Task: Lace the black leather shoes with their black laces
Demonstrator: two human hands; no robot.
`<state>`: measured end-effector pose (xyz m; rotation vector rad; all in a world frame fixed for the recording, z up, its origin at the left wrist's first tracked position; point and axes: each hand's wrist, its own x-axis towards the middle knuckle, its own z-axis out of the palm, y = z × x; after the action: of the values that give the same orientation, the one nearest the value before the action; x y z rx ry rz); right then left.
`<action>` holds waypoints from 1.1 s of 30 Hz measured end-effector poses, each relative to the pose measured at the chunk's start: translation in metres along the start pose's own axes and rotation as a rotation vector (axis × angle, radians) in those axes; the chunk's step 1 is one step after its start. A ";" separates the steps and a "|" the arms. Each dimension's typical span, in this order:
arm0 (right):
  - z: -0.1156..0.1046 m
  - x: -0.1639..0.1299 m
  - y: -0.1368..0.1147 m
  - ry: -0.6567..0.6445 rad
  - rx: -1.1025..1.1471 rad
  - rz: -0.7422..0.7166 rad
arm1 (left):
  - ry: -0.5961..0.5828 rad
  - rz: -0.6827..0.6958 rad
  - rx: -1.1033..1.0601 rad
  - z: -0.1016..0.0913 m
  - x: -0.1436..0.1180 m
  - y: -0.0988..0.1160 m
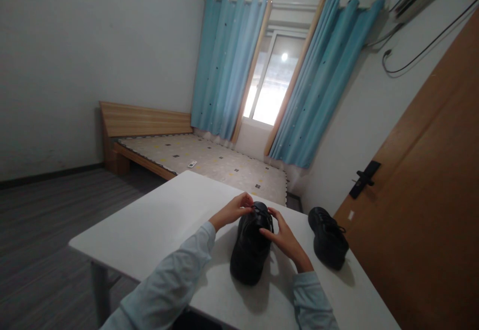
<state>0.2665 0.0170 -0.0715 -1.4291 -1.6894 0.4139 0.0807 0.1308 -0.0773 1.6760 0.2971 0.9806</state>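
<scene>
A black lace-up shoe [250,255] rests on the white table [164,220], its heel towards me and its toe pointing away. At the left side of its lacing, my left hand [236,210] has its fingers closed in a pinch on the shoelace. My right hand [285,237] is around the shoe's right side, thumb by the opening and fingers by the laces; whether it also has a lace is hard to see. The matching black shoe [330,240] stands apart, to the right of my right hand.
Beyond the table is a bed [217,158] with a patterned mattress and a small white remote [192,164] on it. A brown door [422,185] with a black handle [364,180] closes in the right side. Blue curtains [228,65] flank the window [275,75].
</scene>
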 end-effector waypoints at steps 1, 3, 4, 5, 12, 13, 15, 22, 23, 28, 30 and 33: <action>0.000 0.000 0.000 0.010 -0.016 -0.004 | 0.003 0.000 0.004 0.000 0.000 0.000; 0.000 0.000 0.000 0.022 -0.053 -0.018 | 0.009 0.004 0.013 0.001 0.000 0.002; 0.000 0.000 -0.001 0.025 -0.073 -0.027 | 0.015 0.008 0.019 0.001 -0.001 0.004; -0.001 0.000 -0.001 0.029 -0.095 -0.036 | 0.023 0.010 0.027 0.002 -0.001 0.006; -0.002 -0.001 -0.007 0.083 -0.185 -0.090 | 0.085 0.011 0.118 0.001 -0.001 0.008; -0.002 -0.001 -0.007 0.088 -0.188 -0.093 | 0.096 0.015 0.133 0.001 0.000 0.006; -0.002 -0.001 -0.008 0.099 -0.189 -0.100 | 0.112 0.024 0.161 0.000 0.000 0.004; -0.005 -0.002 -0.016 0.060 -0.141 -0.167 | 0.136 0.040 0.229 -0.002 0.001 0.002; -0.005 -0.002 -0.017 0.057 -0.133 -0.176 | 0.137 0.041 0.234 -0.002 0.001 0.002; -0.006 -0.002 -0.019 0.039 -0.107 -0.186 | 0.155 0.043 0.232 -0.002 0.002 0.002; -0.006 -0.002 -0.019 0.042 -0.107 -0.175 | 0.161 0.036 0.218 -0.003 0.002 0.001; -0.006 -0.002 -0.019 0.043 -0.117 -0.153 | 0.147 0.007 0.191 -0.004 0.002 -0.001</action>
<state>0.2589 0.0079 -0.0556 -1.3700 -1.7980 0.2010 0.0789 0.1351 -0.0769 1.7803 0.4954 1.1117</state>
